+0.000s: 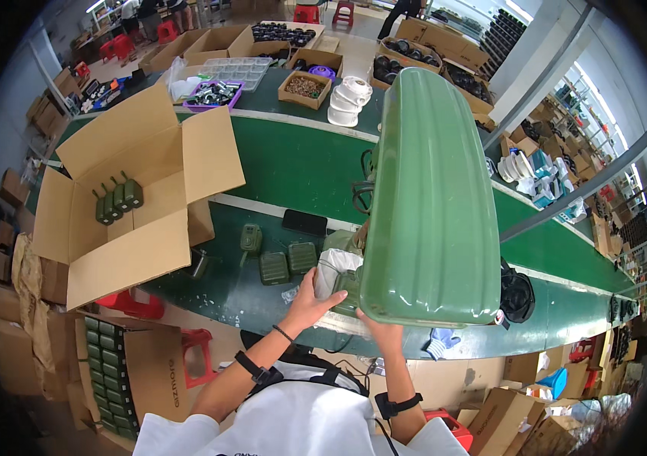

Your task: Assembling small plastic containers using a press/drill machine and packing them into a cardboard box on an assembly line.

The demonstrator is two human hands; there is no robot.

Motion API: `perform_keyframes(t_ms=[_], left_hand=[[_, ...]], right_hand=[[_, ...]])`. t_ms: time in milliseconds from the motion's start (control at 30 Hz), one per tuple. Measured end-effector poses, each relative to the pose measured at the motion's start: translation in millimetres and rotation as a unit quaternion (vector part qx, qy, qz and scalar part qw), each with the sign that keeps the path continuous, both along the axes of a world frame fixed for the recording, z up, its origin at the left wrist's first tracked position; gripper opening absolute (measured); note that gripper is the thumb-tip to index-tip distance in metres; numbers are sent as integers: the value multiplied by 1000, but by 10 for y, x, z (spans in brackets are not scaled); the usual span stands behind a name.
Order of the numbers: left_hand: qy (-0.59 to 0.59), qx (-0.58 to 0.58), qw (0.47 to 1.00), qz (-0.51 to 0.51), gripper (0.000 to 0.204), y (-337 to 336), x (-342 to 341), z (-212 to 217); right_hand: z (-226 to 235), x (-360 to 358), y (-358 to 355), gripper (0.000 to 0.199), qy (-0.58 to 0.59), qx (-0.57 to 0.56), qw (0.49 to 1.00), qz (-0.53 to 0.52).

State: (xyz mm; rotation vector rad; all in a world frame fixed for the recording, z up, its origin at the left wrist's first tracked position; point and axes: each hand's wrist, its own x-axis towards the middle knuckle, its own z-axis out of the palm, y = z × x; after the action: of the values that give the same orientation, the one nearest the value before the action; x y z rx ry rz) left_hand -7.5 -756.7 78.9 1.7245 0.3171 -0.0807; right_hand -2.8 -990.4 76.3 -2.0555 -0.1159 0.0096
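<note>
A person's left hand [316, 304], half closed with its thumb across the front, held a green box [348, 283] with a white wrapping [335, 264] over the bench's near edge, taken as the clock's centre. The right hand [381, 328] was at five o'clock, its fingers hidden behind a large green hood [430, 197] at one; its grip could not be told. The box looked rigid and fairly light, its casing probably smooth; the wrapping seemed soft and apt to slip, so the firm side walls appeared the best hold. A blue-and-white glove [441, 342] lay at four o'clock, two loose green units [274, 267] between nine and ten, a black phone [304, 222] at eleven. Farther off stood an open carton [130, 262] at ten and white rolls [350, 100] at twelve.
</note>
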Motion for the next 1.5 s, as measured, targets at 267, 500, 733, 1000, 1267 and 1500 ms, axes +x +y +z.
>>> perform_keyframes(t_ms=[267,500,733,1000,1267,1500], left_hand=[[-162,219,961,-51,75,-87,81,67],[-126,112,975,-146,69,8,69,-429],[-128,71,971,-187,71,32,115,-167],[-130,221,920,-297,123,202,252,-38],[-136,148,935,-294,92,99,281,-131],[-113,107,953,-260,88,97,224,-291]], right_hand=[[556,208,29,73,93,42,984,145],[-197,318,-160,66,7,-94,980,174],[-634,325,-361,55,-12,-157,968,195],[-54,319,-209,43,90,-116,971,187],[367,370,-83,56,55,15,983,177],[357,339,-53,53,31,60,983,169]])
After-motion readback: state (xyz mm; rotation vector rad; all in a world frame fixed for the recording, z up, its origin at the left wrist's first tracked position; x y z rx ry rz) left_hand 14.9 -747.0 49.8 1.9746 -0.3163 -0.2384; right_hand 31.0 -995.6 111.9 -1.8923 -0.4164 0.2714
